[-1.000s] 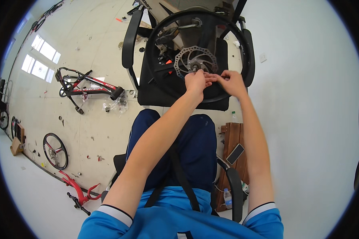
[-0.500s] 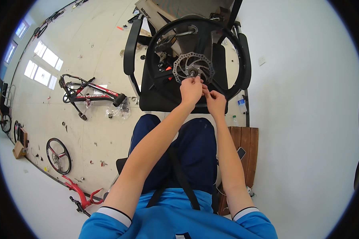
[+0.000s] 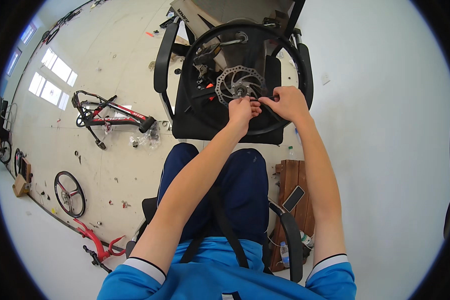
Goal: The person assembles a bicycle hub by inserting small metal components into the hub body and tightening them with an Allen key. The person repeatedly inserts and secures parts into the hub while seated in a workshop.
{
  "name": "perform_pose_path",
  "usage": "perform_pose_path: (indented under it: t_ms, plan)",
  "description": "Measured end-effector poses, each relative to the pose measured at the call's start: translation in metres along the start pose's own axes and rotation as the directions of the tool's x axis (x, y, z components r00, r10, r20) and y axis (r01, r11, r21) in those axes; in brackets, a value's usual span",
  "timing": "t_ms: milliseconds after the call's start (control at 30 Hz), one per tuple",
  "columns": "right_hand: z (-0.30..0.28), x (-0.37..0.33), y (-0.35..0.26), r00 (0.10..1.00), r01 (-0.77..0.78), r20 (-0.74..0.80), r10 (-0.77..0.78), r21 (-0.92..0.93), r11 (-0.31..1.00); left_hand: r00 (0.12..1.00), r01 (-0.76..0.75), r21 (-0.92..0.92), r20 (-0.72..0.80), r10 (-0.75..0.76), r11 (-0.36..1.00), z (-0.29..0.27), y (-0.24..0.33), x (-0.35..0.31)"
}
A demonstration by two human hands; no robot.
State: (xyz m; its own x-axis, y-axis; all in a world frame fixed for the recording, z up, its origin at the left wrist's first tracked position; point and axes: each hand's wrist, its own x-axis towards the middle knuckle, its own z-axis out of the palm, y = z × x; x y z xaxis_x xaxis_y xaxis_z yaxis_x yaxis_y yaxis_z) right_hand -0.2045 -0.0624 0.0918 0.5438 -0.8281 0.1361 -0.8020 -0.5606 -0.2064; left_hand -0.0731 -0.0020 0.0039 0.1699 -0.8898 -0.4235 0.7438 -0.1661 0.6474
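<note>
In front of me a black bicycle wheel lies flat on the black seat of an office chair. A silver brake disc sits at its hub, with a short axle standing up from the middle. My left hand is closed in a pinch just below the axle, over the disc's near edge; what its fingertips hold is hidden. Beside it, over the wheel's right part, my right hand is closed on a thin dark rod that points toward the left fingertips.
The chair's armrests flank the wheel. Leftward on the floor lie a black and red bicycle frame, another wheel and a red frame part. A phone rests on a wooden bench at my right.
My right hand has moved right and turned, away from the left fingers, and the thin dark rod now shows between the hands. The left hand stays by the axle.
</note>
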Motion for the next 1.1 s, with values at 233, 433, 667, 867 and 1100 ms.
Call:
perform_pose_path:
  t_ms: [233,433,667,867,1100]
  plan:
    - [-0.025,0.036,-0.017,0.97,0.233,0.124,-0.211,-0.206,0.95,0.992,0.11,-0.302,-0.023,-0.123,0.947,0.006,0.005,0.003]
    - [-0.031,0.084,-0.026,0.905,0.36,0.304,-0.298,-0.175,0.916,0.985,0.165,-0.513,0.127,-0.116,0.843,-0.01,-0.008,0.033]
    - [-0.023,0.075,-0.004,0.944,0.283,0.187,-0.271,-0.037,0.959,0.978,0.112,-0.48,-0.099,-0.181,0.87,0.018,0.003,0.014]
    - [-0.015,0.054,0.004,0.966,0.207,0.14,-0.216,0.072,0.976,0.985,0.051,-0.395,-0.131,-0.112,0.917,0.014,0.004,0.019]
    - [0.086,-0.043,0.013,0.958,-0.132,-0.175,0.227,0.433,0.891,0.987,0.086,-0.074,-0.131,-0.095,0.994,0.015,0.009,0.004]
